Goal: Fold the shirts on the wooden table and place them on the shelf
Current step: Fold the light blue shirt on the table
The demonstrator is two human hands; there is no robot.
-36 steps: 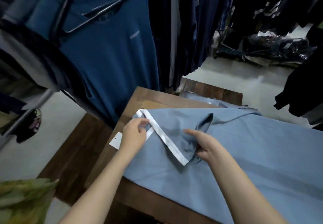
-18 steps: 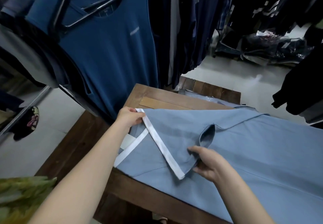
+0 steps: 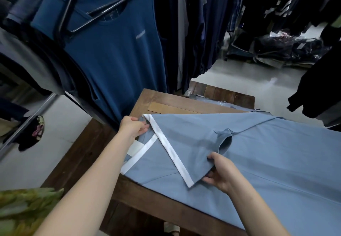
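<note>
Light blue shirt point(image 3: 258, 152) on wooden table point(image 3: 166, 101), left hand point(image 3: 133, 127) and right hand point(image 3: 220, 172) pinching white-trimmed sleeve point(image 3: 171, 149)

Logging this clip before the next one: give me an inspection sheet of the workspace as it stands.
Surface: wooden table, far corner bare, rest covered.
Job's things: light blue shirt spread flat, a flap edged with white trim folded over; no shelf seen.
Clutter: white tag poking from under the shirt.
Grippers: left hand pinches the trim's far end; right hand pinches the flap's near corner.
Cables: nothing seen.
Surroundings: dark blue shirt on a hanger, racks of dark clothes, bagged garments on the floor.
</note>
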